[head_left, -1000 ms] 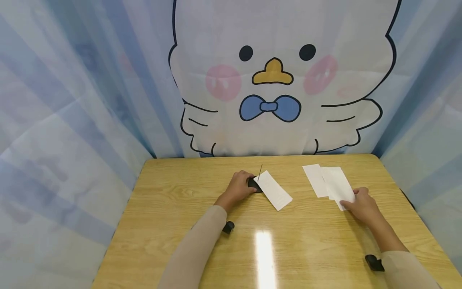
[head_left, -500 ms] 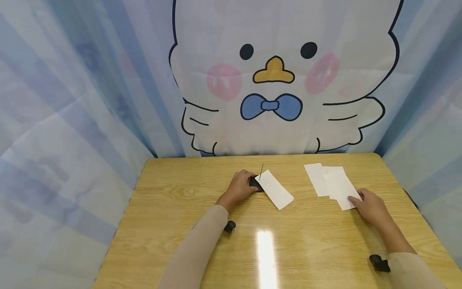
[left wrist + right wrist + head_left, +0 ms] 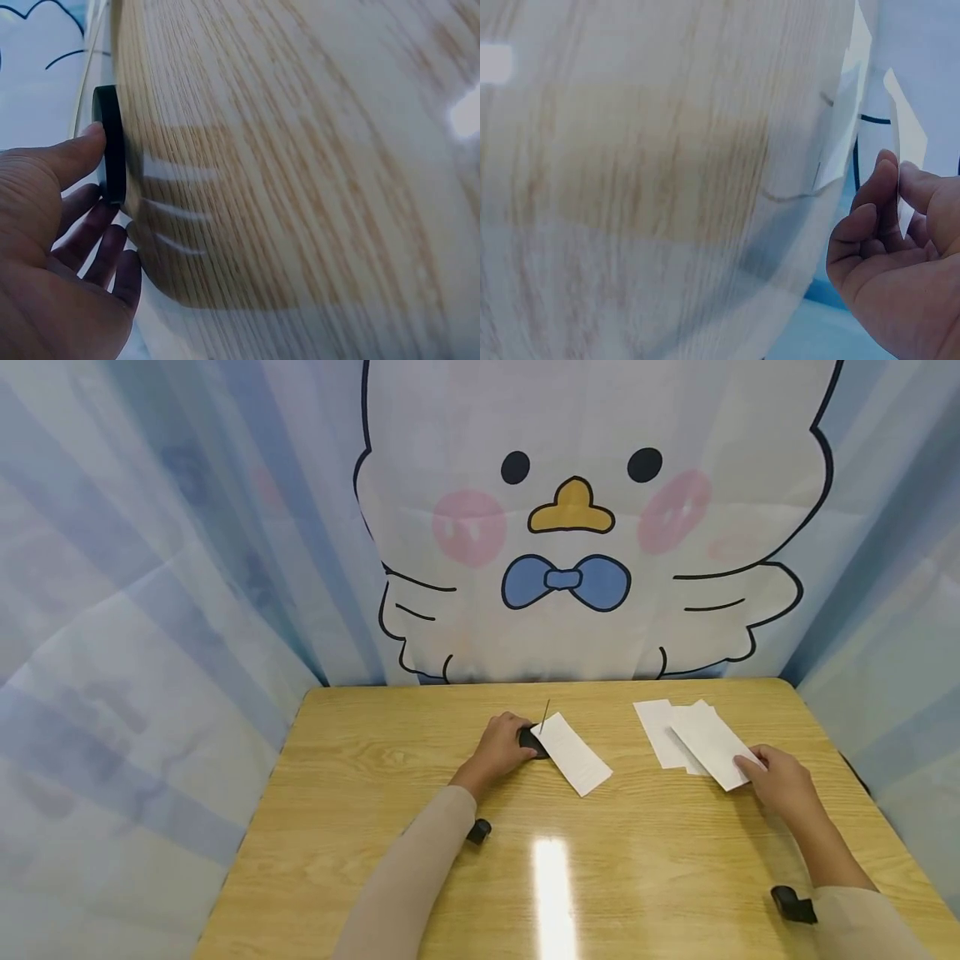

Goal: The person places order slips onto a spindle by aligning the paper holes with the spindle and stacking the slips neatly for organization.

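Observation:
My left hand [image 3: 497, 750] grips the round black base [image 3: 534, 743] of a bill spike near the table's back edge. In the left wrist view the thumb lies on the disc-shaped base [image 3: 111, 150] with fingers at its rim. A thin metal spike [image 3: 545, 714] rises from it, through the corner of a white paper slip [image 3: 576, 756] that slants down to the right. With thumb and fingers, my right hand [image 3: 782, 785] pinches the near end of another paper slip [image 3: 712, 745]; the right wrist view shows this slip [image 3: 909, 135] raised above the table.
Under the raised slip, more white paper slips [image 3: 658, 733] lie overlapping on the wooden table [image 3: 360, 877]. Black wrist cameras [image 3: 793, 904] sit at both sleeves. A curtain [image 3: 570, 635] with a cartoon figure hangs right behind the table's back edge.
My right hand has pulled slightly right and lifted the top paper slip off the slips below it. My left hand stays on the bill spike's base.

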Motion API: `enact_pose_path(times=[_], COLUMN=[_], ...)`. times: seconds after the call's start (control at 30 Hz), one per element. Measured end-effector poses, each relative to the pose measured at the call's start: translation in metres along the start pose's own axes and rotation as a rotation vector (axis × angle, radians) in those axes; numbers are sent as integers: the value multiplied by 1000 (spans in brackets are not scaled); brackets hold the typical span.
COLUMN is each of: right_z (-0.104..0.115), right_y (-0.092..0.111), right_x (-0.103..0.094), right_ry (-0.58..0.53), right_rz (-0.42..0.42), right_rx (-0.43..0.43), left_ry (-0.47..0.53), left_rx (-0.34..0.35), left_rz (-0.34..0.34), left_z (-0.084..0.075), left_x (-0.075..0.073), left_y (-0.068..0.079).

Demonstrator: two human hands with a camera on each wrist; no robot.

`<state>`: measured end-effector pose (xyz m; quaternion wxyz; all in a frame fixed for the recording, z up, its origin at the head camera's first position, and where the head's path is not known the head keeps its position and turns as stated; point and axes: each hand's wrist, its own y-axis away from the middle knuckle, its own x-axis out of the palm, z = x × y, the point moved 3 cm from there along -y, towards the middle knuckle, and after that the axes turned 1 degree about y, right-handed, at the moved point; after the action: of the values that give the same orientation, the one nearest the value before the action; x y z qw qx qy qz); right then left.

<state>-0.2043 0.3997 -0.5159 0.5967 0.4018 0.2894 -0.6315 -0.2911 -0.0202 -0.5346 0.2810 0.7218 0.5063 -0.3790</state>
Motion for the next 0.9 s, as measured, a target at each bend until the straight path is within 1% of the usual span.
enact_pose_path(times=[0.23,0.4,0.5,0.7,0.9], right_z=[7,17,24,38,44], right_y=[2,0,0,1,2], right_x=[-5,-10,-15,-21,-21], right_ry=[-1,-17,-27,-59,-95], right_rz=[-5,-28,-32,-12,36], right_rx=[-22,-58,-65,-75,-107], left_ry=[-5,-3,1,-1,-8], left_rx=[3,-5,-11,-13,0], left_rz=[-9,-9,-6,-13,-14], left_z=[0,0,0,-1,-1], left_x=[2,2,1,-1,0], left_y=[2,2,1,2,1])
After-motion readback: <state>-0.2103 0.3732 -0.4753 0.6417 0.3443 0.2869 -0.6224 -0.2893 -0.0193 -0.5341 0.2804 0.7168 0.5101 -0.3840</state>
